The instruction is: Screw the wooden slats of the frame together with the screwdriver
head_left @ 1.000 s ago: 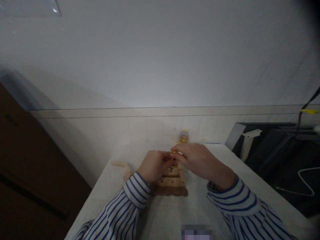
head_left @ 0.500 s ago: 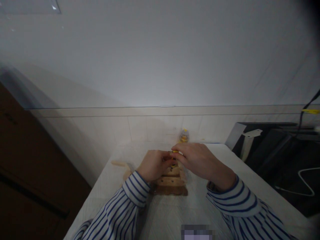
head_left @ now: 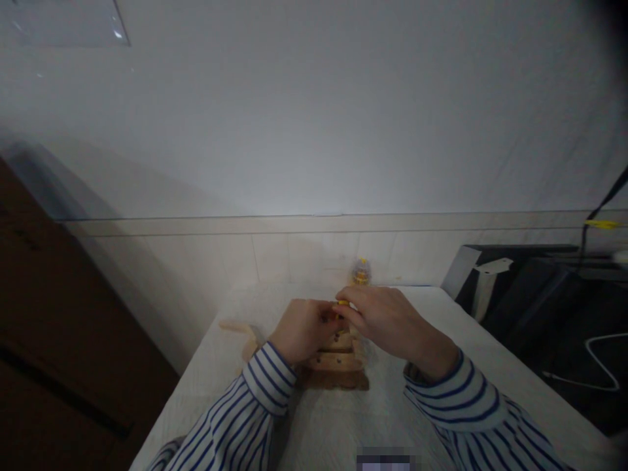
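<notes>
Behind the white tabletop (head_left: 387,412) there is a pale wall (head_left: 314,118), with whitish paneling (head_left: 216,261) on its lower part. At left stands a dark brown panel (head_left: 63,314). The light is rather dim and soft.

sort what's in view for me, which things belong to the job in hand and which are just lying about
Job in hand:
- small yellow piece, at the right hand's fingertips
- wooden object, by the left hand

Apparently lying about, as neither hand holds them:
- pale wooden piece, possibly related
- domed container, possibly related
- white cable
</notes>
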Action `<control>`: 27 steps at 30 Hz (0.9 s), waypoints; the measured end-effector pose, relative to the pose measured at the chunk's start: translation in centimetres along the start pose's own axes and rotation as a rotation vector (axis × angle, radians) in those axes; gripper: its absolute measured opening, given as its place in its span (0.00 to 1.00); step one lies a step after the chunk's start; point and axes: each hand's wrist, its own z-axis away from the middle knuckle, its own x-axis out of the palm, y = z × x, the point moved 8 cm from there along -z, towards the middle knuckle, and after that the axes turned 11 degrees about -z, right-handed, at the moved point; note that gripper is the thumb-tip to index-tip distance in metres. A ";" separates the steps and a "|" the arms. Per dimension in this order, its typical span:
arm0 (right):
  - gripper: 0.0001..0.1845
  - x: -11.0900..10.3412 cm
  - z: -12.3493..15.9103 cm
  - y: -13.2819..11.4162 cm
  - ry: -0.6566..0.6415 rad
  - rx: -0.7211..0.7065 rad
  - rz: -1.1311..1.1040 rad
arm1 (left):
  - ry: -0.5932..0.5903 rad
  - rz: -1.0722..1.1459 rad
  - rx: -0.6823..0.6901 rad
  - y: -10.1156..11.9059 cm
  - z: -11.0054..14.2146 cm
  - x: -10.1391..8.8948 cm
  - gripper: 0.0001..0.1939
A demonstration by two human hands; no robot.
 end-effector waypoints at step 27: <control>0.12 0.2 0.0 0.1 -0.063 -0.018 -0.154 | -0.026 0.050 0.038 -0.3 -0.1 0.5 0.14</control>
